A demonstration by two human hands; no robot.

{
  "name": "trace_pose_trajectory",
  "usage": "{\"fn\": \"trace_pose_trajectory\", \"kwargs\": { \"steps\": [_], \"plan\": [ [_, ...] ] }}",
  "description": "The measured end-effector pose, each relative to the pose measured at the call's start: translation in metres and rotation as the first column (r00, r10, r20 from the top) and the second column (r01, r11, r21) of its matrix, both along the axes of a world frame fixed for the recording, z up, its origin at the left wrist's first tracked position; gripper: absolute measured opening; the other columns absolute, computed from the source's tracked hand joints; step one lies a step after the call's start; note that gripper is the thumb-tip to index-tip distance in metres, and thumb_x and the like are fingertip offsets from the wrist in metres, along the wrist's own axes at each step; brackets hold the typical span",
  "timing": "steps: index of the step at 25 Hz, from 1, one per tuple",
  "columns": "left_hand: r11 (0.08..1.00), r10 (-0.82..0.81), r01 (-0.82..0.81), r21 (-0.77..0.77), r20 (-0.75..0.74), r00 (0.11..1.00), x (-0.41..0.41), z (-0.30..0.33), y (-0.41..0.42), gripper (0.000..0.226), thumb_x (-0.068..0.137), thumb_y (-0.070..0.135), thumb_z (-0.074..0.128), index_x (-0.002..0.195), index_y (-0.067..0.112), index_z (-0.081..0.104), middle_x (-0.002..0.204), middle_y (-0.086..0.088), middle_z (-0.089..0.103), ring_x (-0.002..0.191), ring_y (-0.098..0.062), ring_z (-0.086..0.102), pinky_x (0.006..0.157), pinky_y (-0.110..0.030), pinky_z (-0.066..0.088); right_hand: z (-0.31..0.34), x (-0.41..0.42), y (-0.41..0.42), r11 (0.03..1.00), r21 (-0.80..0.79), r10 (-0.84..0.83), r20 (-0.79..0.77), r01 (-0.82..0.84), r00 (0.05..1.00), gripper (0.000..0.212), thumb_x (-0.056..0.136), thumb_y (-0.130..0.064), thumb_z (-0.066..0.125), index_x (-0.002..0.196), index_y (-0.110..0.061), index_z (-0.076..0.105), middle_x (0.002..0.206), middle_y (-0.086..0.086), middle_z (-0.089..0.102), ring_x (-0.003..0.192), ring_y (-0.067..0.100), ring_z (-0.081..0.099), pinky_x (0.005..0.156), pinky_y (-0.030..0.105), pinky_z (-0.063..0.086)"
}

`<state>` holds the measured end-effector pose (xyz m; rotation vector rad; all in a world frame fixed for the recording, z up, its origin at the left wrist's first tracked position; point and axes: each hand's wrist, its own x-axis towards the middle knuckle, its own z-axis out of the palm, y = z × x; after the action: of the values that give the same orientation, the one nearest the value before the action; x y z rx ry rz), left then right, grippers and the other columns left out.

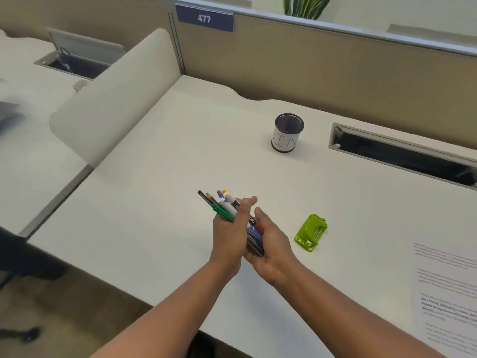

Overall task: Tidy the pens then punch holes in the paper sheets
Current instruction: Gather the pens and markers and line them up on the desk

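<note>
At twelve o'clock from your hands you see a black mesh pen cup [287, 132] wrapped in a white label with dark lettering. The pens [227, 206] are green, white, blue, red and black, one tipped yellow. At three o'clock, a lime-green hole punch [311, 232] sits on the off-white desk [160, 177]. Farther right lie white paper sheets [449, 293] with black print. The tan partition [335, 63] carries a navy sign [205, 18] with white numbers.

1. Bundle of pens [227, 206], tips fanned up-left, above the desk
2. Black mesh pen cup [287, 133], upright, far side
3. Green hole punch [311, 232], lying nearby
4. Printed paper sheets [449, 293], flat, right edge
</note>
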<state>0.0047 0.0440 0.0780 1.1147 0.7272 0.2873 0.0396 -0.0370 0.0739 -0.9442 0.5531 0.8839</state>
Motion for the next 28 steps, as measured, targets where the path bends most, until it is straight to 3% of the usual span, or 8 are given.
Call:
{"fn": "trace_pose_trajectory", "kwargs": {
  "steps": [5, 9, 12, 18, 20, 23, 25, 28],
  "plan": [
    [0.979, 0.088, -0.089, -0.183, -0.013, 0.996, 0.0, -0.008, 0.07, 0.04, 0.085, 0.052, 0.075, 0.107, 0.019, 0.079, 0.105, -0.007, 0.075, 0.096, -0.026, 0.074, 0.088, -0.041, 0.062, -0.003, 0.013, 0.049, 0.962, -0.01, 0.271, 0.158, -0.273, 0.949, 0.037, 0.086, -0.034, 0.081, 0.113, -0.01, 0.073, 0.107, 0.01, 0.079, 0.089, 0.021, 0.077, 0.069, 0.026, 0.06],
    [0.964, 0.113, -0.102, -0.247, 0.028, 0.993, -0.003, -0.02, 0.129, 0.038, 0.079, 0.042, 0.083, 0.101, 0.014, 0.071, 0.086, -0.002, 0.072, 0.081, -0.019, 0.07, 0.074, -0.034, 0.058, -0.009, 0.034, 0.098, 0.872, -0.071, 0.484, 0.266, -0.484, 0.833, 0.05, 0.072, -0.026, 0.087, 0.118, -0.011, 0.073, 0.107, 0.01, 0.077, 0.091, 0.023, 0.073, 0.062, 0.018, 0.057],
    [0.918, 0.156, -0.129, -0.375, 0.044, 0.987, -0.003, -0.03, 0.17, 0.035, 0.08, 0.03, 0.082, 0.108, 0.016, 0.066, 0.088, -0.002, 0.07, 0.08, -0.018, 0.068, 0.068, -0.031, 0.053, -0.017, 0.061, 0.137, 0.807, -0.149, 0.586, 0.319, -0.571, 0.745, 0.04, 0.078, -0.017, 0.085, 0.116, -0.01, 0.074, 0.101, 0.012, 0.076, 0.077, 0.021, 0.071, 0.058, 0.017, 0.055],
    [0.838, 0.391, -0.31, -0.449, 0.1, 0.915, -0.018, -0.05, 0.244, 0.045, 0.075, 0.024, 0.084, 0.111, 0.017, 0.058, 0.108, -0.01, 0.069, 0.1, -0.027, 0.068, 0.092, -0.043, 0.055, -0.032, 0.108, 0.211, 0.601, -0.295, 0.785, 0.396, -0.743, 0.477, 0.031, 0.083, -0.011, 0.083, 0.112, -0.015, 0.077, 0.099, 0.009, 0.076, 0.075, 0.02, 0.069, 0.061, 0.02, 0.055],
    [0.819, 0.526, -0.491, -0.295, 0.048, 0.849, -0.025, -0.056, 0.265, 0.06, 0.071, 0.026, 0.088, 0.119, 0.015, 0.054, 0.114, -0.012, 0.067, 0.098, -0.023, 0.07, 0.091, -0.044, 0.059, -0.036, 0.125, 0.229, 0.541, -0.348, 0.823, 0.406, -0.765, 0.397, 0.026, 0.084, -0.011, 0.082, 0.108, -0.018, 0.078, 0.094, 0.006, 0.075, 0.075, 0.02, 0.068, 0.063, 0.021, 0.055],
    [0.786, 0.518, -0.462, 0.411, -0.031, 0.855, -0.032, -0.069, 0.279, 0.054, 0.077, 0.033, 0.089, 0.12, 0.03, 0.058, 0.122, 0.008, 0.062, 0.103, 0.005, 0.063, 0.093, -0.026, 0.056, -0.045, 0.142, 0.254, 0.424, -0.442, 0.874, 0.429, -0.791, 0.229, 0.025, 0.084, -0.009, 0.082, 0.106, -0.021, 0.079, 0.093, 0.004, 0.075, 0.077, 0.019, 0.069, 0.069, 0.025, 0.058],
    [0.537, 0.393, -0.114, 0.836, -0.129, 0.91, -0.031, -0.084, 0.279, 0.048, 0.089, 0.041, 0.076, 0.132, 0.029, 0.059, 0.133, 0.013, 0.059, 0.125, -0.003, 0.053, 0.105, -0.031, 0.045, -0.051, 0.146, 0.27, 0.37, -0.505, 0.886, 0.445, -0.78, 0.133, 0.027, 0.082, -0.008, 0.083, 0.106, -0.021, 0.079, 0.097, 0.005, 0.077, 0.083, 0.018, 0.072, 0.079, 0.032, 0.062],
    [0.152, 0.29, 0.327, 0.933, -0.358, 0.888, -0.023, -0.106, 0.277, 0.049, 0.102, 0.044, 0.046, 0.145, 0.024, 0.056, 0.144, -0.001, 0.061, 0.138, -0.03, 0.05, 0.109, -0.046, 0.037, -0.057, 0.15, 0.288, 0.293, -0.663, 0.876, 0.476, -0.689, -0.085, 0.033, 0.081, -0.016, 0.086, 0.112, -0.022, 0.077, 0.106, -0.001, 0.077, 0.095, 0.013, 0.073, 0.089, 0.031, 0.059]
  ]
}}
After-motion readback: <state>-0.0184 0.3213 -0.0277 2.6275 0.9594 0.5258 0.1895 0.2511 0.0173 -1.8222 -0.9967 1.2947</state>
